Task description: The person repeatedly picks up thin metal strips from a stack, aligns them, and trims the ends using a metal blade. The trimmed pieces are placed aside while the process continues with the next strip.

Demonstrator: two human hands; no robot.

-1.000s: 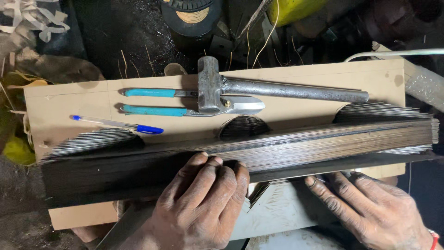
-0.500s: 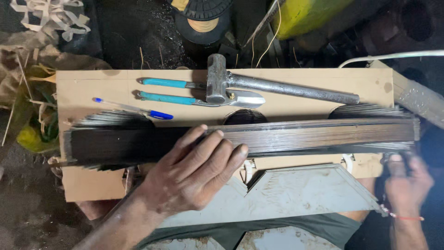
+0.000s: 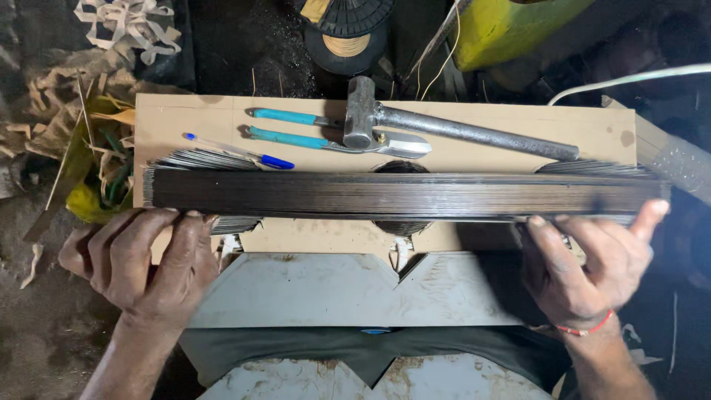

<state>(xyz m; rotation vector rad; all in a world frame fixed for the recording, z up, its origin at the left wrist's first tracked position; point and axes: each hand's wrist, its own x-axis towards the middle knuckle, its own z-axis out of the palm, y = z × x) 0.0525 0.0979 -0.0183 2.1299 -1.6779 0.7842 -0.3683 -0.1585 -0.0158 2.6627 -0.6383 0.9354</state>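
Note:
A long dark bundle of thin metal strips (image 3: 404, 195) lies across a light wooden board (image 3: 192, 122). My left hand (image 3: 144, 259) cups the bundle's left end from the near side, fingers curled against its lower edge. At the right end my right hand (image 3: 592, 259) presses on it, thumb hooked over the end and fingers spread below. A red thread circles that wrist.
Behind the bundle on the board lie a steel hammer (image 3: 444, 126), blue-handled snips (image 3: 326, 137) and a blue pen (image 3: 237, 152). A grey metal plate (image 3: 333, 292) sits near me. Dry leaf scraps (image 3: 89, 163) lie left, a wire spool (image 3: 344, 33) beyond.
My left hand slid from the bundle's middle to its left end. My right hand came up onto the right end. The bundle now lies level and squared.

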